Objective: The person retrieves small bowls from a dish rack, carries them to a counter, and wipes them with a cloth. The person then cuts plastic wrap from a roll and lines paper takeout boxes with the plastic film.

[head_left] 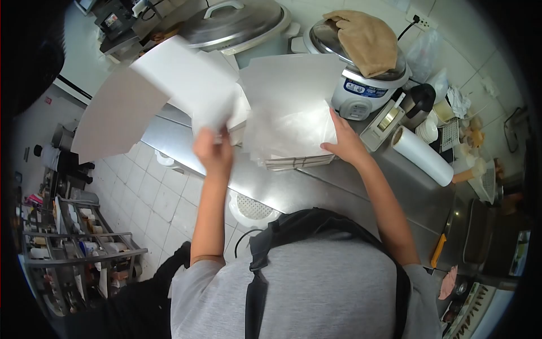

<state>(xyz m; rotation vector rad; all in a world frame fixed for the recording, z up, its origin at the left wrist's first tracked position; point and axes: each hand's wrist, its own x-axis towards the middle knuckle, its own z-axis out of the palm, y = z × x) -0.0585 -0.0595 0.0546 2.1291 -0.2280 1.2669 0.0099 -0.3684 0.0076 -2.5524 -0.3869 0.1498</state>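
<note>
My left hand (pixel 213 150), smeared by motion, is closed on a white cardboard piece (pixel 189 85) that rises up and to the left, its broad panels spread. My right hand (pixel 345 140) grips the right side of a stack of white cardboard boxes (pixel 298 163) on the steel counter, with the thumb at the front corner. The boxes look nested, since several edges show in layers at the front. A large lid flap (pixel 296 73) stands up at the back of the stack. More white cardboard (pixel 240 107) lies behind my left hand, partly hidden.
Behind the boxes stand a large lidded pot (pixel 237 28) and a rice cooker (pixel 355 101) with a brown cloth (pixel 368 42) on it. A white plastic roll (pixel 422 155) lies right on the steel counter (pixel 265 189). Shelves (pixel 84 254) stand lower left; a yellow-handled tool (pixel 438 250) lies right.
</note>
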